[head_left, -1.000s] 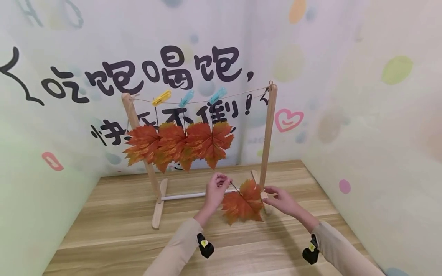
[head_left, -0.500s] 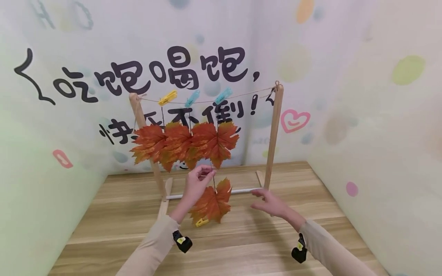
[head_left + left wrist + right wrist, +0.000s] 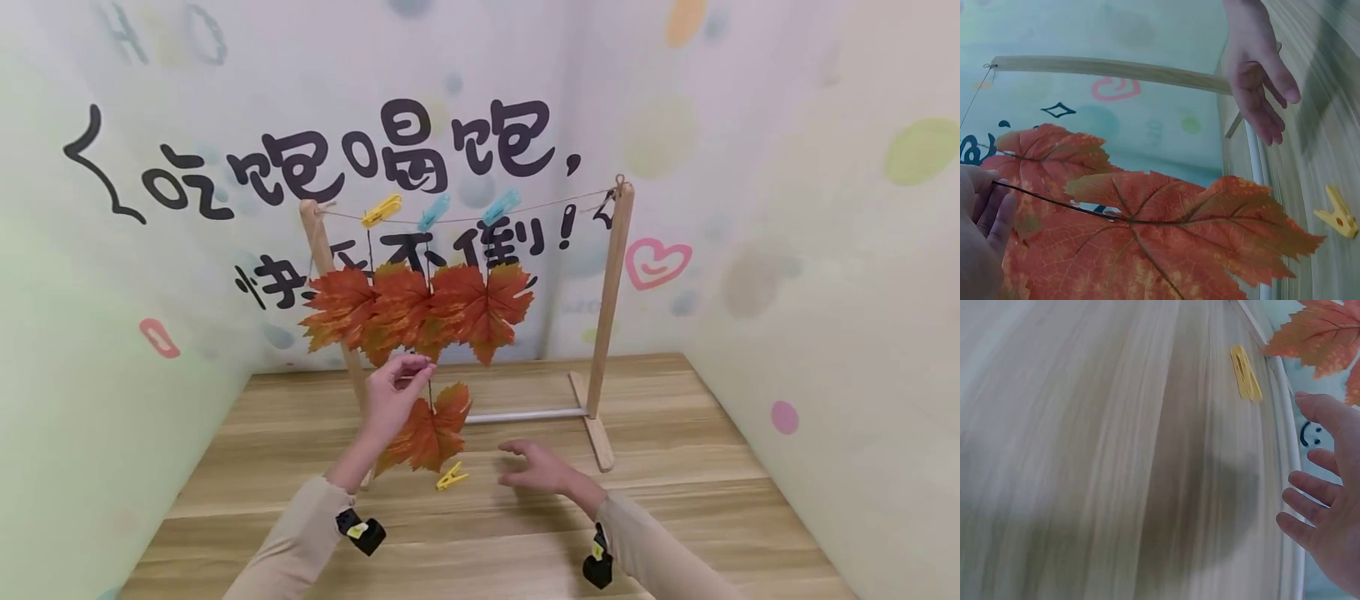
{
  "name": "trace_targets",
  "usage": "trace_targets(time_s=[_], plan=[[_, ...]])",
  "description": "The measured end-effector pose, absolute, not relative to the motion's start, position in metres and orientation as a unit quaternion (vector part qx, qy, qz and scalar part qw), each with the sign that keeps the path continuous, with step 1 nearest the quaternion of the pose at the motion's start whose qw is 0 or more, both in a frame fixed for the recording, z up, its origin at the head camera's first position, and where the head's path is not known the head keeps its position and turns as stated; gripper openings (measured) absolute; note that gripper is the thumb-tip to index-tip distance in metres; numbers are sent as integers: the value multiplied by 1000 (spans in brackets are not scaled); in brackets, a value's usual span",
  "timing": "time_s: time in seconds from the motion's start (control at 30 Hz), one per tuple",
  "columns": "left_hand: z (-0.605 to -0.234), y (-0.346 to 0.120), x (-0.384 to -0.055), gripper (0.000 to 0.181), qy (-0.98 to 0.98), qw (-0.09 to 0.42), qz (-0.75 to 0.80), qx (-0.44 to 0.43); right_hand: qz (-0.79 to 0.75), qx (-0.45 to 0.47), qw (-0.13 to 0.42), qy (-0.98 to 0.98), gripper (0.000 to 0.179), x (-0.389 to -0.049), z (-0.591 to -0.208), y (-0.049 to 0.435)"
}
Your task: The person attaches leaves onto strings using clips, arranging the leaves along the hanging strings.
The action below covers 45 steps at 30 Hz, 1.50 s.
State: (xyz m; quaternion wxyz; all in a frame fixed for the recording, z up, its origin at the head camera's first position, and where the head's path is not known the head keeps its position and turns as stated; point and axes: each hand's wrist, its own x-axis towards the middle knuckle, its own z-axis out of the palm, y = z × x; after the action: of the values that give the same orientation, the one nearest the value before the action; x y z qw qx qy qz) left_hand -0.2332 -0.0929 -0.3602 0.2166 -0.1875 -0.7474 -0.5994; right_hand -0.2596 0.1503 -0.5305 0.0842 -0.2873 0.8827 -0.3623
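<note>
My left hand (image 3: 393, 396) pinches the thin dark stem of an orange-red maple leaf (image 3: 431, 433), which hangs below the fingertips. In the left wrist view the held leaf (image 3: 1147, 231) spreads large across the middle. My right hand (image 3: 542, 468) is held over the table with fingers apart and nothing between them. To its left, on the wood, lies a yellow clothespin (image 3: 452, 477), seen also beyond the right thumb in the right wrist view. Behind, three similar leaves (image 3: 483, 304) hang by their stems from the string, under one yellow clip (image 3: 382, 210) and two blue clips (image 3: 501, 206).
A wooden rack stands at the back, with a right post (image 3: 611, 300), a left post (image 3: 318, 237) and a white crossbar (image 3: 525, 414) low down. Its string (image 3: 562, 200) runs between the post tops. Printed walls (image 3: 750, 208) enclose the wooden table (image 3: 525, 542).
My left hand has moved left with the leaf, away from the right post. The yellow clothespin on the table has come into view. My right hand has moved left and lower, toward it.
</note>
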Motion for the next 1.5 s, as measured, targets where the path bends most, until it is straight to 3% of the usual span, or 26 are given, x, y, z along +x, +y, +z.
trace_targets(time_s=[0.27,0.53,0.73,0.9,1.13,1.37,1.5], plan=[[-365,-108,-231,11,-755,201,-602,-165,-333,-314,61,887,61,-255,-553,112],[-376,-117,-236,10,-754,196,-610,-146,-346,-336,3,876,58,-260,-565,86],[-397,-123,-251,12,-755,198,-609,-140,-339,-355,-50,870,41,-262,-572,73],[-403,-125,-253,11,-750,205,-609,-154,-312,-351,-58,881,24,-256,-575,72],[-392,-120,-245,12,-754,202,-606,-155,-333,-350,-45,875,20,-249,-574,83],[-370,-103,-231,12,-749,175,-620,-153,-294,-388,73,870,22,-242,-554,104],[-368,-94,-234,12,-741,179,-625,-169,-253,-407,92,873,21,-234,-533,116]])
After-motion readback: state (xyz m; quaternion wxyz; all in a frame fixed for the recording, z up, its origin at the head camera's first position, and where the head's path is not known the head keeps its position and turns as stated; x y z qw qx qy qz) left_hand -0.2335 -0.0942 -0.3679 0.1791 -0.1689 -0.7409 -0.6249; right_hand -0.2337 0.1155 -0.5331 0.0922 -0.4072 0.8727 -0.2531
